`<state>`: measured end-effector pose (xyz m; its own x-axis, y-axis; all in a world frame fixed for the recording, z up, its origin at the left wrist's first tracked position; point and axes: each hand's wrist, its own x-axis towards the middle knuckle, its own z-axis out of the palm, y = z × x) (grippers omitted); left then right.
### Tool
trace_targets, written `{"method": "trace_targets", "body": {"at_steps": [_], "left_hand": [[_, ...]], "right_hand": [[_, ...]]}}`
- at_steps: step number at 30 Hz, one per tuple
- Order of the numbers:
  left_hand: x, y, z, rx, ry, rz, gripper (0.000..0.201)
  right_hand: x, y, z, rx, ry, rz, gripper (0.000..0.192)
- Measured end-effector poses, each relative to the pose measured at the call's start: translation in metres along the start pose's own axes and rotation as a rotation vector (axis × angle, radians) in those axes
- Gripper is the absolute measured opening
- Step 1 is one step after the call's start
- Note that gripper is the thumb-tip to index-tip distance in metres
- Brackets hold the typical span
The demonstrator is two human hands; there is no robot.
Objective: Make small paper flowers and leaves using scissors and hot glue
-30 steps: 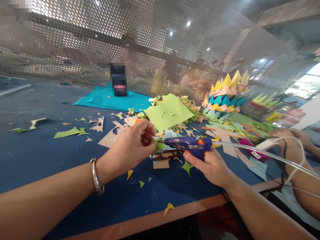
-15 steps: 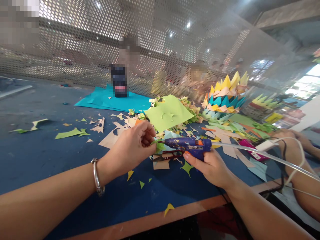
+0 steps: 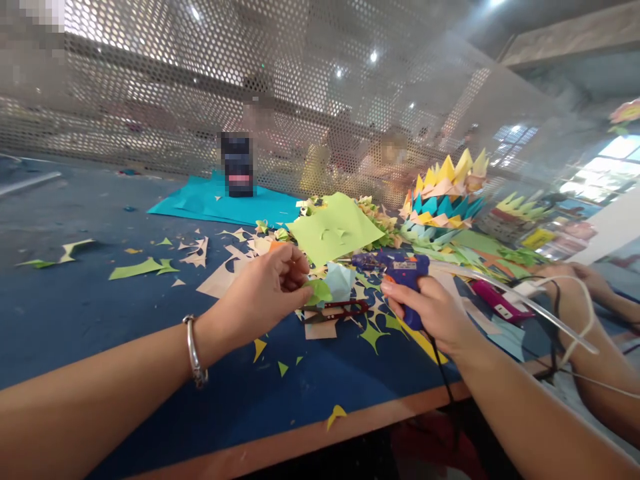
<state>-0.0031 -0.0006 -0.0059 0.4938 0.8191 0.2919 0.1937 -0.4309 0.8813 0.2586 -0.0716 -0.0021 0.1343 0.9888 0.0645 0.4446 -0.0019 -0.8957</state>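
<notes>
Between thumb and fingers, my left hand (image 3: 280,280) pinches a small green paper piece (image 3: 319,291). My right hand (image 3: 435,310) is wrapped round the handle of a blue hot glue gun (image 3: 405,270), its nozzle pointing left, apart from the green piece. A clear glue stick (image 3: 500,290) juts from the back of the gun. Below the gun, red-handled thread snips (image 3: 340,310) lie on paper scraps. A pale blue paper piece (image 3: 340,280) lies just beyond the green piece. Behind them a light green sheet (image 3: 335,230) rests on a heap of cut and folded paper bits.
Blue sheets (image 3: 210,203) and a dark, blurred-out object (image 3: 237,167) stand before a perforated metal screen (image 3: 150,87). Layered paper points form a colourful piece (image 3: 445,197) at right. A pink power strip (image 3: 495,300) with cords lies near another person's arm (image 3: 590,333). Scraps cover the blue table (image 3: 150,313).
My right hand has drawn the glue gun back to the right, so its nozzle has left the green paper piece. My left hand stays nearly still, holding the piece.
</notes>
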Motion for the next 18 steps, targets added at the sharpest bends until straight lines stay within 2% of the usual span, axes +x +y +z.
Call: {"method": "trace_targets", "body": {"at_steps": [3, 6, 10, 18], "left_hand": [[0.001, 0.001, -0.001, -0.021, 0.009, -0.016, 0.021], [0.001, 0.001, -0.001, -0.036, 0.012, -0.032, 0.022], [0.001, 0.003, -0.001, -0.043, 0.021, -0.040, 0.022], [0.000, 0.005, 0.000, -0.059, 0.033, -0.050, 0.023]], "right_hand": [[0.013, 0.004, -0.010, 0.215, 0.031, 0.158, 0.041], [0.027, 0.009, -0.020, 0.325, -0.031, 0.266, 0.041], [0.041, 0.012, -0.026, 0.277, -0.084, 0.361, 0.039], [0.049, 0.012, -0.029, 0.020, 0.000, 0.373, 0.035]]}}
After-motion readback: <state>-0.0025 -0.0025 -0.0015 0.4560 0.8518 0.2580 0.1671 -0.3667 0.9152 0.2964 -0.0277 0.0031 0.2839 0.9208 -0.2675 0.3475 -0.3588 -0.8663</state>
